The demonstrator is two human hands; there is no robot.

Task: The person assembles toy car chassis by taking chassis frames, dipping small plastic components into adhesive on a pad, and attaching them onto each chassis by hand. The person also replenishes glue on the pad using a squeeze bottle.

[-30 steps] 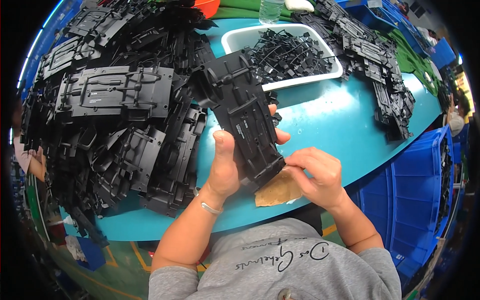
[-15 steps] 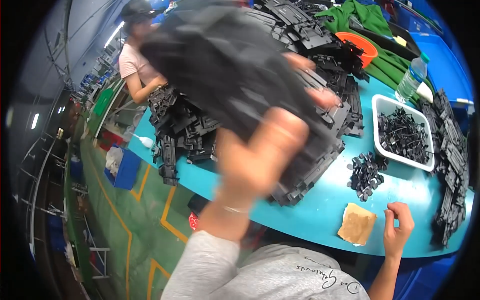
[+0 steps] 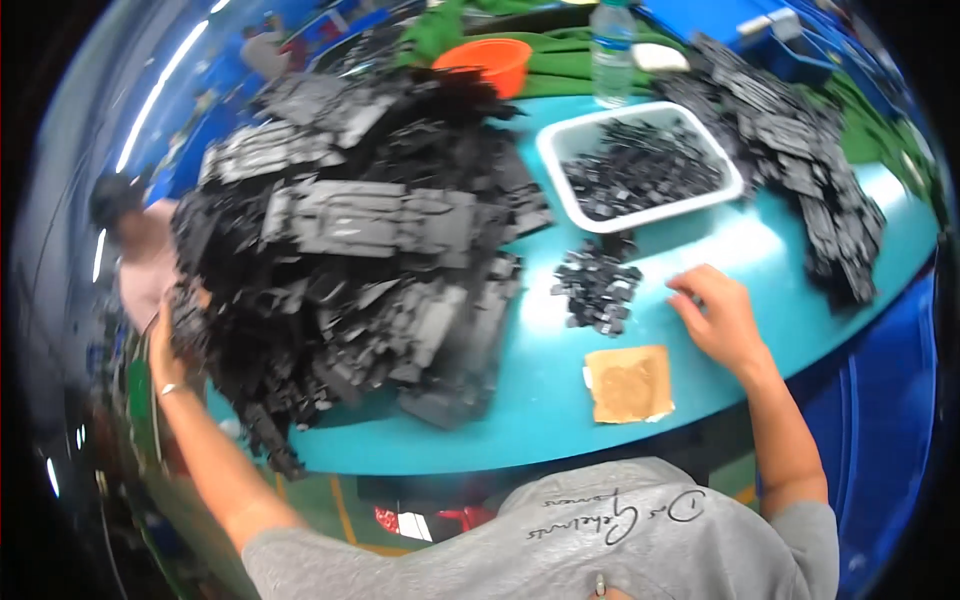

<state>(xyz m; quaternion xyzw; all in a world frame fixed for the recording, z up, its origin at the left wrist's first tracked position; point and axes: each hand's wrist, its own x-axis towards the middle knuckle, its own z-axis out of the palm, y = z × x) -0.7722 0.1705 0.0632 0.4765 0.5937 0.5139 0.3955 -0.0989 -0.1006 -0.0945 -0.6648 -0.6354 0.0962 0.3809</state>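
A large heap of black plastic panels (image 3: 370,220) with moulded ribs and clips covers the left half of the table. My left hand (image 3: 165,350) reaches to the heap's left edge and is against the dark parts there. Its fingers are mostly hidden and blurred, so its grip cannot be made out. Over the turquoise table, my right hand (image 3: 718,318) hovers with loosely bent fingers, thumb and forefinger slightly apart, nothing visible between them. Just left of it lies a small pile of little black pieces (image 3: 598,288). A torn brown cardboard piece (image 3: 630,385) lies nearer to me.
Behind the small pile stands a white tub (image 3: 650,218) of small black parts. More black panels (image 3: 790,140) are stacked at the right. Farther back are an orange basin (image 3: 490,62), a clear bottle (image 3: 612,60) and green cloth (image 3: 560,55). A person in pink (image 3: 148,260) is beyond the heap.
The blurred black panel my left hand held up is no longer in it; that hand has moved left to the heap's edge. My view has turned left; the right hand stays above the table.
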